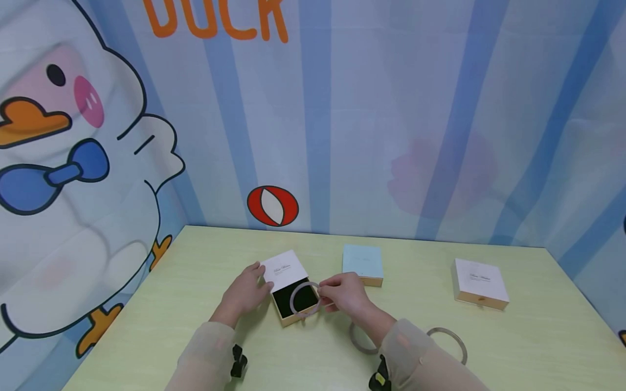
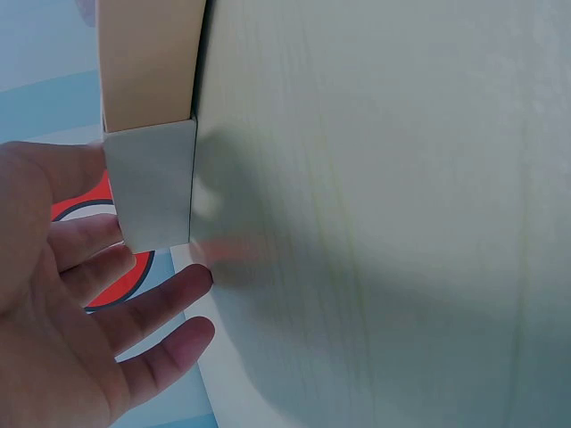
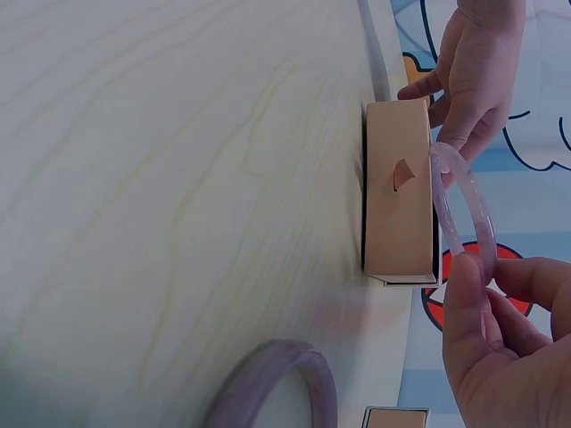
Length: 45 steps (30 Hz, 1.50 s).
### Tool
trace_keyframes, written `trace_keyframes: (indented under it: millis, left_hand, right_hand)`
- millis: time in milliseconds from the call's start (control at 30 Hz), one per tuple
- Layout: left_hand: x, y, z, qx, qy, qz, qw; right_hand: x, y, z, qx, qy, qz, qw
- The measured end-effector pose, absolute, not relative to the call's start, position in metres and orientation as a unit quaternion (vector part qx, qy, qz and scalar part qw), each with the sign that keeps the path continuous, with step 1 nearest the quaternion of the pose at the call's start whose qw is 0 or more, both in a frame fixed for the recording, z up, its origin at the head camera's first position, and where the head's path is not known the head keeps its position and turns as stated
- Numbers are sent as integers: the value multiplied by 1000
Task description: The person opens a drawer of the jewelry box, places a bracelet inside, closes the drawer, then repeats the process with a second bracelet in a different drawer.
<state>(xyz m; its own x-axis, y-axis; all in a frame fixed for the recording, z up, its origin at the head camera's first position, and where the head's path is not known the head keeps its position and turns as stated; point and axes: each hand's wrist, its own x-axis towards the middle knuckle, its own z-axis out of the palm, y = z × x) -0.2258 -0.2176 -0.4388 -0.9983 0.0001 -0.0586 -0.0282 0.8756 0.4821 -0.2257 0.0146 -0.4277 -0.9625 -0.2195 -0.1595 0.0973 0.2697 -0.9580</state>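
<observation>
My right hand (image 1: 346, 293) pinches a pale translucent bangle (image 3: 479, 209) at its right edge, between thumb and fingers. The bangle is tilted over a drawer-style gift box (image 1: 277, 309), whose dark-lined tray is pulled partway out of its white sleeve (image 1: 283, 270). In the right wrist view, the tan front of the tray (image 3: 397, 196) shows a small tab. My left hand (image 1: 245, 293) grips the sleeve's left end, thumb at the near side and fingers at the far side. In the left wrist view, two fingers of the left hand (image 2: 71, 294) extend free below the sleeve.
A light blue box (image 1: 362, 259) stands behind my right hand, and a closed white box (image 1: 480, 279) sits at the right. Two more bangles lie on the table (image 1: 293, 369): a mauve-grey one (image 3: 277, 361) under my right forearm and another bangle (image 1: 459, 342) beside that sleeve. A printed curtain (image 1: 362, 108) hangs behind.
</observation>
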Motion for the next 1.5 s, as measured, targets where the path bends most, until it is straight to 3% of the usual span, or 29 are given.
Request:
trace_keyframes:
  millis: [1500]
  left_hand:
    - [-226, -218, -439, -13, 966, 254, 34]
  right_hand:
    - [-228, 8, -427, -35, 818, -563, 113]
